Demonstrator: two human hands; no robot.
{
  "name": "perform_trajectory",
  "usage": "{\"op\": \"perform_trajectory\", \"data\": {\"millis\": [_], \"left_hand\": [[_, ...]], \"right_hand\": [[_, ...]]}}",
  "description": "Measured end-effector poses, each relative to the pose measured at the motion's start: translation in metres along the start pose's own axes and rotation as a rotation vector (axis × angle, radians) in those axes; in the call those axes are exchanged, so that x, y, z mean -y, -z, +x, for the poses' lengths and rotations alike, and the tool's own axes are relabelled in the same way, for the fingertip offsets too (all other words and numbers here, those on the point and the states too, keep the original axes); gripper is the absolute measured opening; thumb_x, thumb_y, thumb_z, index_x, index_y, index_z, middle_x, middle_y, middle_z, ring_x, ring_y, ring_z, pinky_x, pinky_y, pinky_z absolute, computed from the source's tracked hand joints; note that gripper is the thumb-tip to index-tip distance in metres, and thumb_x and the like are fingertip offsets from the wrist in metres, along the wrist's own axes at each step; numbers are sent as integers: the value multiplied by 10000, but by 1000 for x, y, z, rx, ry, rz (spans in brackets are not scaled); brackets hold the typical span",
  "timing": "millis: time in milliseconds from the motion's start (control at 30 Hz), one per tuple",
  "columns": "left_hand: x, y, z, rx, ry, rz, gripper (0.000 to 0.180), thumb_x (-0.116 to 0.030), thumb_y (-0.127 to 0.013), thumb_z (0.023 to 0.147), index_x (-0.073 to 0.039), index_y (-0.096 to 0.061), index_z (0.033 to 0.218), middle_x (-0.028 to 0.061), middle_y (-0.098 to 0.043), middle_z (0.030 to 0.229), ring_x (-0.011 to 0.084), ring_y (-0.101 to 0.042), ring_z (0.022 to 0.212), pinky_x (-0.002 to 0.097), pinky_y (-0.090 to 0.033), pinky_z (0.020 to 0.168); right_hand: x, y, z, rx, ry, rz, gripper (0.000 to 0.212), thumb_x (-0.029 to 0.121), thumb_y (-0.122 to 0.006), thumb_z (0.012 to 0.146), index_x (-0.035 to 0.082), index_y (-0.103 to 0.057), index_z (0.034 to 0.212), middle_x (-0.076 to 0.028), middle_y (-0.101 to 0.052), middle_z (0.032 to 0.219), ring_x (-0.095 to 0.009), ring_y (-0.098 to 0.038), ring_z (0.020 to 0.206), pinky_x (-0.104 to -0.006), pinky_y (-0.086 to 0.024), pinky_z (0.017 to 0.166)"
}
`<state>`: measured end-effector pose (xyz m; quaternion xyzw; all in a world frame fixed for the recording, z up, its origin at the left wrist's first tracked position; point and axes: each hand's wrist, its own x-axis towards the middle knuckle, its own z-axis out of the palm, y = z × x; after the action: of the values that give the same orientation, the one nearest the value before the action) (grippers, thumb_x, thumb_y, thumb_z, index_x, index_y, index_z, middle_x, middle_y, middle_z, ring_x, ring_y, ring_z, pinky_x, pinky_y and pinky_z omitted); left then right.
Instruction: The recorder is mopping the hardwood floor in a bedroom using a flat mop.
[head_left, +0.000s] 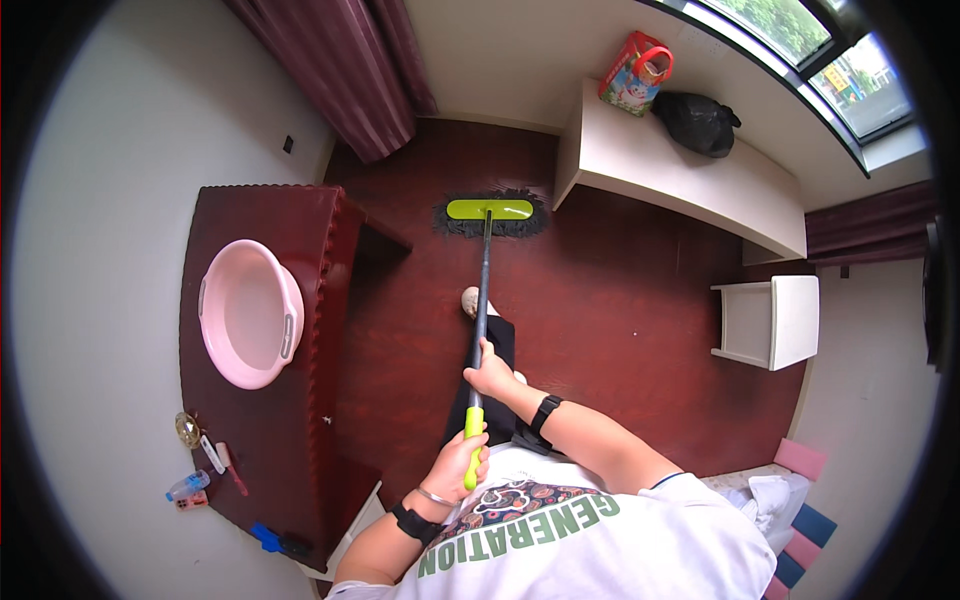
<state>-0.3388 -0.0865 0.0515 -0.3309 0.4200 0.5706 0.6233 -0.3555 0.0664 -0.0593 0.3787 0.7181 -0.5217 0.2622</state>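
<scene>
A flat mop with a lime-green head (490,209) and dark grey fringe lies on the dark red floor ahead of me. Its grey pole (485,275) runs back toward my body. My left hand (461,466) is wrapped round the green grip at the pole's near end. Farther up, my right hand (490,373) closes round the pole itself. The mop's fringe rests flat on the floor between the dark red desk and the white desk. One of my feet (470,301) is beside the pole.
On my left, a dark red desk (290,215) bears a pink basin (283,365), a bottle (187,487) and small items. A white desk (650,165) at the far right carries a red bag (630,85) and a black plastic bag (695,122). A white stool (793,322) stands to the right; purple curtains (340,70) hang ahead.
</scene>
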Motion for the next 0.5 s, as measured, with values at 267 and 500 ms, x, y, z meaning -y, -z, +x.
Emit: {"op": "perform_trajectory", "data": {"millis": [267, 500], "left_hand": [[-129, -89, 76, 142, 23, -41, 147, -187, -526, 869, -146, -440, 981, -2, -454, 639, 111, -445, 473, 232, -354, 400], [-223, -130, 119, 145, -89, -83, 156, -190, -543, 870, -129, -411, 925, -3, -455, 625, 92, -425, 449, 214, -345, 394]], "right_hand": [[63, 104, 125, -116, 33, 84, 815, 184, -601, 689, 58, -198, 1386, -180, -596, 899, -240, -610, 739, -317, -488, 642], [119, 168, 207, -100, 52, 175, 830, 191, -596, 693, 48, -175, 1393, -178, -589, 871, -242, -599, 714, -331, -485, 616]]}}
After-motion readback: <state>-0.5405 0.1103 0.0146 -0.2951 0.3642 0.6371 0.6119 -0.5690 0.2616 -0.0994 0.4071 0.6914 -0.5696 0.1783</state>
